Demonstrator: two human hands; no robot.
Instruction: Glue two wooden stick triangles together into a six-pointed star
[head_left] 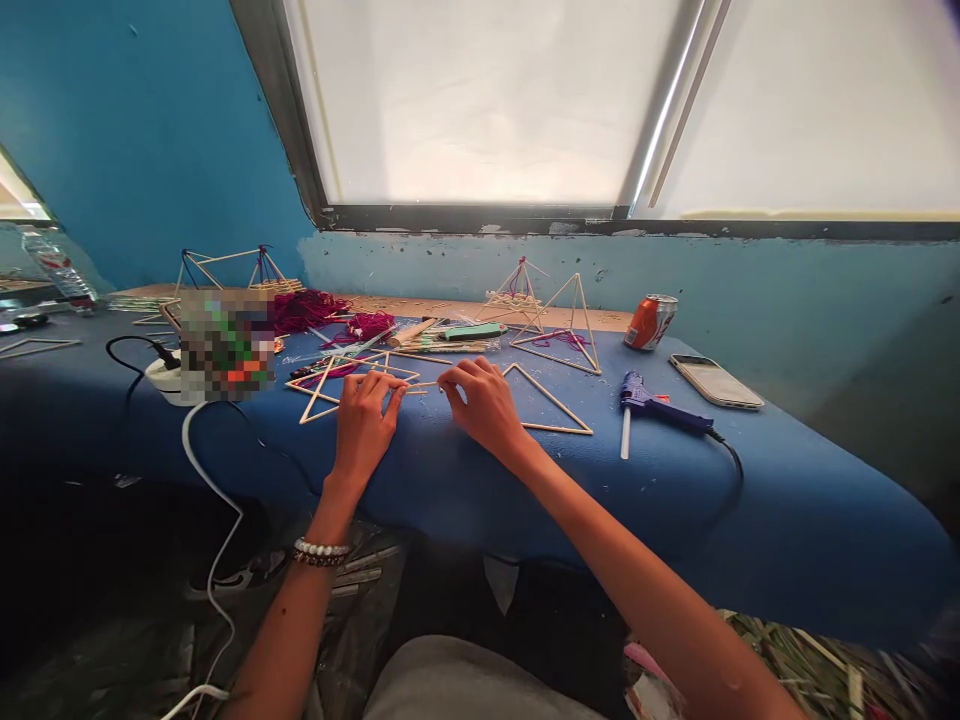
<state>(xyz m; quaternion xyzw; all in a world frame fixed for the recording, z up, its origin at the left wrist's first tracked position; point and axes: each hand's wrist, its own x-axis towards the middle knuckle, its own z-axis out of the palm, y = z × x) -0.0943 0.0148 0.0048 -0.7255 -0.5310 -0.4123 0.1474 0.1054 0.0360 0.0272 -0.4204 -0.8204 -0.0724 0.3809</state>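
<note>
My left hand (364, 425) and my right hand (484, 400) pinch a thin wooden stick (424, 384) between them, just above the blue-covered table (420, 490). The stick's left end meets a flat triangular stick frame (319, 392), which lies partly under my left hand. A second flat stick frame (551, 405) lies beside my right hand, its left part hidden by that hand. Behind them stands a stick pyramid with purple thread (559, 325).
Purple yarn (304, 310), loose sticks and a second small pyramid (517, 295) lie behind my hands. To the right are a blue glue gun (652, 402), a soda can (650, 322) and a phone (716, 382). A power strip (169, 378) sits left, with a white cable (210, 500) hanging down.
</note>
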